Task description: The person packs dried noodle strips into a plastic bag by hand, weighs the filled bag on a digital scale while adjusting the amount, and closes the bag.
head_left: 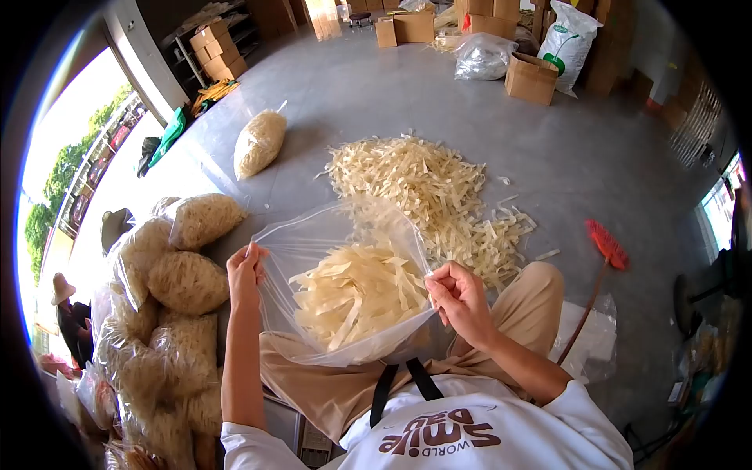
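Note:
A clear plastic bag [286, 249] lies spread across my lap with its mouth wide. Inside it are many pale yellow, flat dried strips [356, 294]. My left hand [247, 270] pinches the bag's rim on the left side. On the right side, my right hand [458, 294] grips the opposite rim between thumb and fingers. Just beyond the bag, a large loose pile of the same strips [415, 176] is heaped on the floor.
Filled plastic bags [188, 282] are stacked at my left, and one filled bag [261, 143] stands farther off. A red broom [607, 244] lies at right beside a plastic sheet [587, 337]. Cardboard boxes [533, 77] and a white sack [569, 43] stand at the back.

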A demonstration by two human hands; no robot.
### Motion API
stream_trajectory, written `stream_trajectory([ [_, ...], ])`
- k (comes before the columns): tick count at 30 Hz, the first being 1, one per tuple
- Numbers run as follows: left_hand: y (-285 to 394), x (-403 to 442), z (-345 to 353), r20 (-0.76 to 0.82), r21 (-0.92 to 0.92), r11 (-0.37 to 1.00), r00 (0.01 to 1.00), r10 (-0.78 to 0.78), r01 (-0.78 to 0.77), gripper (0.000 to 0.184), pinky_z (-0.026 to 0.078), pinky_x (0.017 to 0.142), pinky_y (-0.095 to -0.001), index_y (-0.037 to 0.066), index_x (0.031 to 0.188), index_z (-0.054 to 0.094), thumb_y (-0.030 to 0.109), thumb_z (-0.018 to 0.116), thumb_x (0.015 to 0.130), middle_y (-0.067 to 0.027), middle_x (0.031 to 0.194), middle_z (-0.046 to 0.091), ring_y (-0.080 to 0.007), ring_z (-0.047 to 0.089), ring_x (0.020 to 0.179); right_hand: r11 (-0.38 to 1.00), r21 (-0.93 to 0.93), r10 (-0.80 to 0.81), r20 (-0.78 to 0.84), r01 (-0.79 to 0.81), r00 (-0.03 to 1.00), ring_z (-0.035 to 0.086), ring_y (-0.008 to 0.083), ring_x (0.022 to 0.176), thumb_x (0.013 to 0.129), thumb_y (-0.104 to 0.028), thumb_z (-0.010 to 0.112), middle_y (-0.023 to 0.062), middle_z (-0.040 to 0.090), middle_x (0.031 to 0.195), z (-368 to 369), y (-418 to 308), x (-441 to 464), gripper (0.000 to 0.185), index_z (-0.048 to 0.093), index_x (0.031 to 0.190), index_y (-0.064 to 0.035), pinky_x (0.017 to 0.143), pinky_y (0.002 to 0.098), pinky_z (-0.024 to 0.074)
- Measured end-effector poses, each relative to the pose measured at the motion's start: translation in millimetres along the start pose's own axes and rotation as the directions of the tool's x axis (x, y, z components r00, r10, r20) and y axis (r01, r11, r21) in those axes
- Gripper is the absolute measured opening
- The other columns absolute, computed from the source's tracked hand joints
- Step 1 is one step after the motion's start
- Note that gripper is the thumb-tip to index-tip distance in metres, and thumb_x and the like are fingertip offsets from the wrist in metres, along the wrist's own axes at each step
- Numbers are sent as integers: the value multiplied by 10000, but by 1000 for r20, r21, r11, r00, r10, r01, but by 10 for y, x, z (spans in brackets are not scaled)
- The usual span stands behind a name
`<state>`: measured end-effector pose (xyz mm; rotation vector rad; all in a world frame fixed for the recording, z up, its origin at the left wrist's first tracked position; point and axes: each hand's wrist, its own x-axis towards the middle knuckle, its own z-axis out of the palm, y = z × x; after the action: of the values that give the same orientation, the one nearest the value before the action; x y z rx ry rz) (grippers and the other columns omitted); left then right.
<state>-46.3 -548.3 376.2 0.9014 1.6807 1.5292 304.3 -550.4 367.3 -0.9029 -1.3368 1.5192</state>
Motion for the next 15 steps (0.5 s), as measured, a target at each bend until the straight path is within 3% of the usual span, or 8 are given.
stream_trajectory([
  [7,542,342,-305,-66,73,986,986,155,-150,287,226,386,-208,30,712,589,239,515,894,60,448,339,-35,278,386,991,125,-60,73,51,995,406,21,440,882,-97,513,3,501,595,467,-82,104,96,469,822,-36,375,167,327],
  [9,491,534,-394,-33,160,955,965,260,-251,273,236,386,-210,30,712,586,221,511,893,56,446,343,-32,287,382,987,147,-70,60,60,996,409,29,425,883,-91,509,10,501,585,589,78,206,101,464,812,-35,367,167,342],
  [12,-143,962,-571,-88,382,907,970,225,-175,240,328,418,-237,28,662,590,204,585,825,7,455,427,-70,398,406,986,144,-94,43,87,995,407,34,417,875,-86,518,1,501,582,713,823,497,85,468,832,-33,357,180,346],
  [14,-863,1257,-765,50,717,634,928,369,-291,211,377,463,-297,17,651,586,195,655,740,-55,479,468,-119,458,451,977,-214,24,18,-19,1000,404,36,420,865,-81,527,-9,500,590,734,1374,666,77,473,867,-25,348,190,346],
  [15,-919,1197,-690,-35,687,689,937,348,-230,174,396,503,-341,22,683,600,177,678,692,-103,514,486,-171,484,482,978,-209,17,16,-13,1000,404,36,420,865,-81,527,-9,500,590,747,1417,683,77,473,867,-25,348,190,346],
])
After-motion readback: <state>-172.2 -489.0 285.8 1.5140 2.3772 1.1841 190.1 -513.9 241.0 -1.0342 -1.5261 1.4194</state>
